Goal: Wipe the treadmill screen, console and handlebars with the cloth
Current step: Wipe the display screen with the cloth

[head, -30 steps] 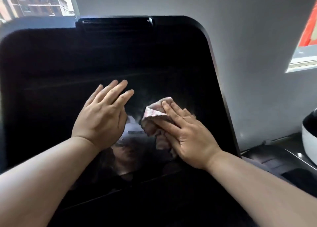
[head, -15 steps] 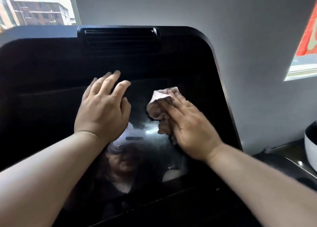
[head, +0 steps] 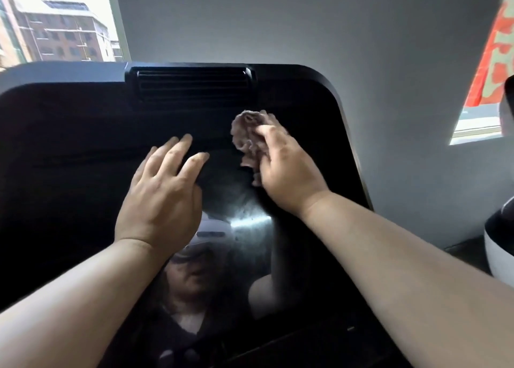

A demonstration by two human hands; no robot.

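Observation:
The large black treadmill screen [head: 83, 173] fills most of the view, glossy and reflecting the person. My right hand [head: 286, 170] presses a crumpled pinkish cloth [head: 247, 134] against the upper right part of the screen, just below the slatted vent [head: 192, 85] at its top edge. The cloth bunches out past my fingertips. My left hand [head: 164, 198] lies flat on the glass left of it, fingers straight and slightly spread, holding nothing. A hazy smeared patch [head: 244, 214] shows between my wrists.
A grey wall [head: 361, 47] stands behind the screen. A window [head: 55, 28] with buildings is at the top left, another bright window [head: 486, 117] with a red and green cloth at the right. A white and black rounded object [head: 500, 245] sits at the right edge.
My right hand has slid the cloth up and to the right on the screen, toward the vent. My left hand stayed flat on the glass. The camera tilted up.

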